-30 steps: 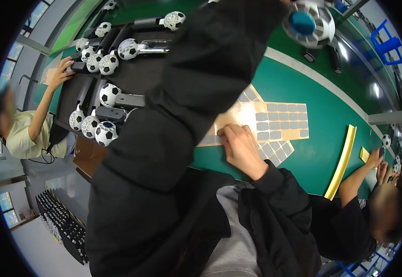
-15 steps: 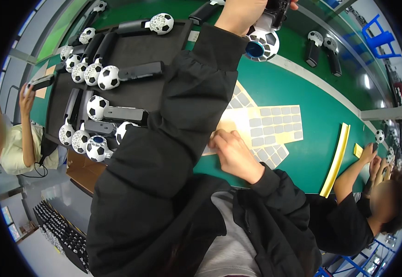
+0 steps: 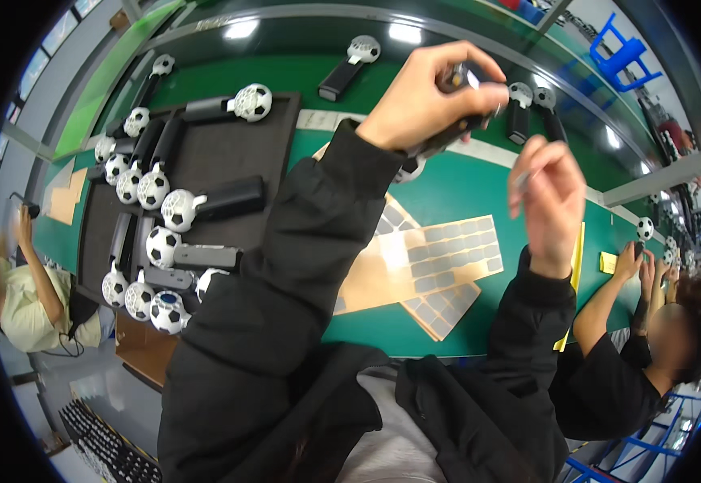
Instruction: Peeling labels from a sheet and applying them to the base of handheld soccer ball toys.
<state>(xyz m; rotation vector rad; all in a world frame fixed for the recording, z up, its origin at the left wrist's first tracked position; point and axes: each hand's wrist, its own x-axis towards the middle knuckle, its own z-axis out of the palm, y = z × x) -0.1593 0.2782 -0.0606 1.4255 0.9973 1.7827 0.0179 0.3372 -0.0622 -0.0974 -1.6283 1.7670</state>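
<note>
Clock is centred on the tan sticker sheets, 12 away from you.

Your left hand is at 12, curled firmly round a soccer-ball-headed device; its black handle shows between your fingers, ball end mostly hidden by your wrist. Your right hand is up at 2, half closed, thumb and fingers drawn near each other, well apart from the device. Maybe a small pale piece at the fingertips; too blurred to tell.

Progress: the upper sticker sheet looks part used. Bare backing toward 9, grey stickers still in rows toward 3. The lower sticker sheet, sticking out at 5, has grey stickers on its visible part. So stock is left; this device looks mid-handling, neither set down nor in the tray. Can't tell if it bears a sticker yet.

The black tray at 10 holds a batch of similar devices, ball heads mostly toward 9; can't tell which are finished. One more device lies between 11 and 12, and a pair of devices at 1, past the pale table edging, so more units are around. Yellow strip at 3, partly behind your right sleeve.
</note>
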